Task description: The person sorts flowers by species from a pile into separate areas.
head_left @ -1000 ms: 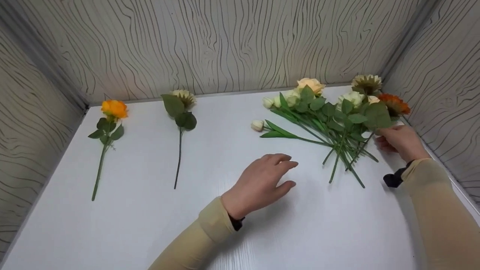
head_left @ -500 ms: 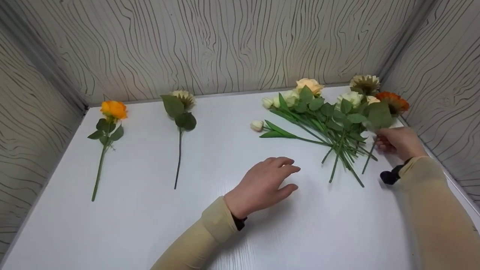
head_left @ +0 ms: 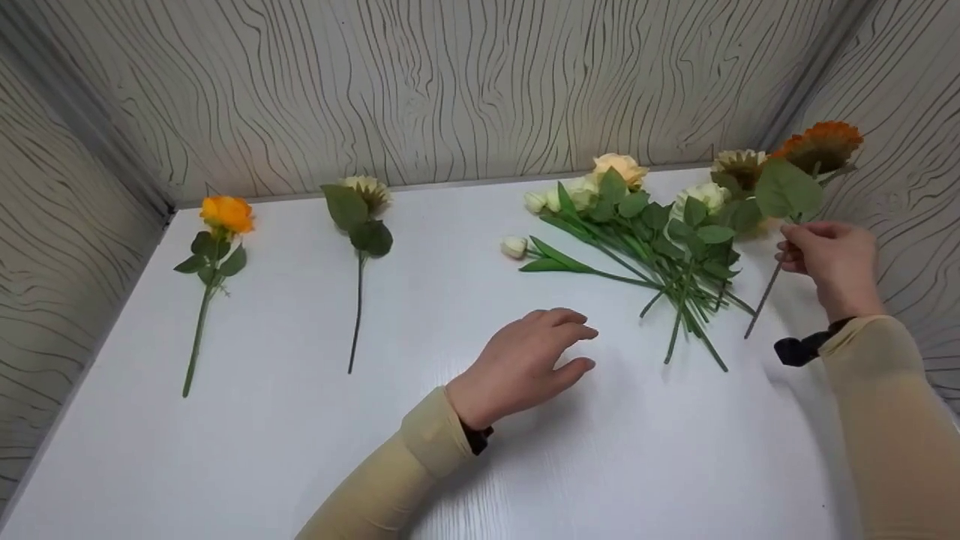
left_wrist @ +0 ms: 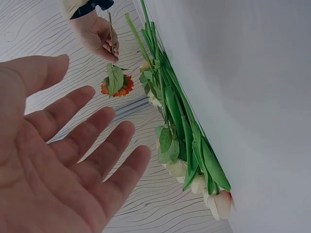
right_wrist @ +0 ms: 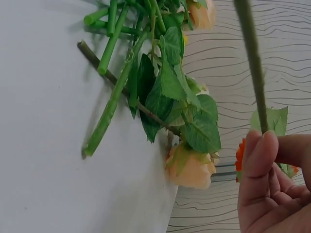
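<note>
My right hand [head_left: 844, 262] pinches the stem of an orange sunflower-like flower [head_left: 821, 146] between thumb and fingers, at the table's right side. Its leaf and bloom stand above the hand, and the stem slants down toward the table. In the right wrist view the stem [right_wrist: 255, 73] runs up out of the pinched fingertips. Left of that hand lies a pile of flowers [head_left: 660, 232]: white tulips, cream and peach roses, with crossing green stems. My left hand [head_left: 525, 367] hovers over the table's middle with loosely spread fingers, holding nothing; its palm shows in the left wrist view.
A yellow-orange flower [head_left: 227, 216] lies at the far left of the white table [head_left: 262, 450]. Beside it lies a cream flower [head_left: 367, 195] with a dark stem. A single white tulip [head_left: 514, 247] sticks out from the pile. Wood-patterned panels [head_left: 450, 90] enclose the back and sides.
My right hand has pulled the orange flower out of the pile, raising it up and to the right. The left hand has hardly moved.
</note>
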A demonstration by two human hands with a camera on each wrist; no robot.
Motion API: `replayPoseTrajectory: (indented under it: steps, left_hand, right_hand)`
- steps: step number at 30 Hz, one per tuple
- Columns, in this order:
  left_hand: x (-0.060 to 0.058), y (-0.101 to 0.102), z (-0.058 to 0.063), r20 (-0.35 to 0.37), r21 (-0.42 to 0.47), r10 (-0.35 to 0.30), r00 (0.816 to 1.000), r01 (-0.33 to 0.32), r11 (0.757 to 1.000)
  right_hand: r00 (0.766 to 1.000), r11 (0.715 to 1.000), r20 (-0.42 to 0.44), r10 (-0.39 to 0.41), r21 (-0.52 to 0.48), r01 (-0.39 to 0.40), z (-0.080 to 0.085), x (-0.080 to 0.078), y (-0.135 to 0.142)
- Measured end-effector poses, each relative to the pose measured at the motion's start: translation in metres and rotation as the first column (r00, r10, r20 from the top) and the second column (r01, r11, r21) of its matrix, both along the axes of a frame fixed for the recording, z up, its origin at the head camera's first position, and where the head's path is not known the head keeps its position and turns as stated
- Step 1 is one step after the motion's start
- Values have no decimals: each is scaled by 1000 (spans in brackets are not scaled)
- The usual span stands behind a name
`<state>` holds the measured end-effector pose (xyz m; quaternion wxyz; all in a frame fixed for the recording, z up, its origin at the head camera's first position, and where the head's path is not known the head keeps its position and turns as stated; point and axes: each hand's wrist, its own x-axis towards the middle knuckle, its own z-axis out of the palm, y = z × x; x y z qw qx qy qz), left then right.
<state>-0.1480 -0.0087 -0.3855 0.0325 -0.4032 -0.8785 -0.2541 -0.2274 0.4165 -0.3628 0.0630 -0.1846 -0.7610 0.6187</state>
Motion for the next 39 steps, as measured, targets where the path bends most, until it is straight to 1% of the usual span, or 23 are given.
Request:
replayPoseTrajectory:
  steps: [3,6,8,11,13,15,18,20,21,23,24,27,28,29,30,34,37,38,39]
  left_hand:
    - [-1,-1,2,46,39,31,998,-33,999]
    - [-4,-3,3,123,109,75,990,-89,990]
    - [-6,-5,3,194,167,98,976,-132,977]
    - [-11,-11,2,316,264,103,943,-192,945]
    - [-14,-14,2,381,312,100,919,-229,922]
    - [-17,-16,2,425,341,98,900,-259,904]
    - [-21,-18,3,462,347,114,879,-298,890]
    - [-23,-18,2,486,349,119,866,-317,882]
    - [-24,-18,2,504,356,113,856,-325,876]
    - [-26,-19,2,550,382,77,832,-333,862]
    - [-28,-20,1,580,404,46,814,-337,850]
    - [-31,-20,-1,663,474,-62,746,-354,806]
    - [-32,-21,-2,679,492,-91,728,-359,793]
    - [-33,-21,-2,691,501,-108,715,-366,784]
    - [-33,-22,-3,699,505,-116,706,-372,779]
    - [-34,-22,-5,721,500,-130,681,-382,777]
    - [-33,-21,-7,744,503,-151,651,-397,768]
    - [-33,-21,-7,750,503,-154,643,-402,765]
    - [-33,-21,-7,753,498,-150,641,-406,766]
  right_hand:
    - [999,998,-38,6,-65,-9,2,-1,-17]
    - [995,995,-89,52,-81,-59,4,-4,-45]
    - [986,989,-121,111,-80,-121,7,-6,-70]
    - [965,968,-155,214,-100,-230,9,-9,-114]
    - [946,947,-165,279,-117,-299,11,-10,-143]
    - [924,918,-195,329,-160,-361,12,-10,-170]
    - [878,858,-274,394,-234,-458,11,-8,-203]
    - [851,814,-323,414,-288,-505,9,-7,-218]
    - [841,795,-343,419,-309,-522,8,-7,-224]
    - [829,777,-362,425,-324,-540,6,-5,-232]
    - [826,773,-367,427,-325,-544,5,-5,-236]
    - [826,775,-371,425,-323,-544,1,-4,-239]
    - [825,777,-372,426,-317,-544,0,-4,-240]
    - [823,776,-376,425,-318,-545,-1,-4,-241]
    - [824,775,-380,421,-322,-544,-1,-4,-242]
    - [820,764,-393,416,-338,-550,-2,-3,-246]
    - [820,753,-384,424,-353,-555,-2,-2,-247]
    - [823,751,-377,426,-359,-553,-2,-2,-248]
    - [824,750,-370,429,-363,-553,-2,-2,-247]
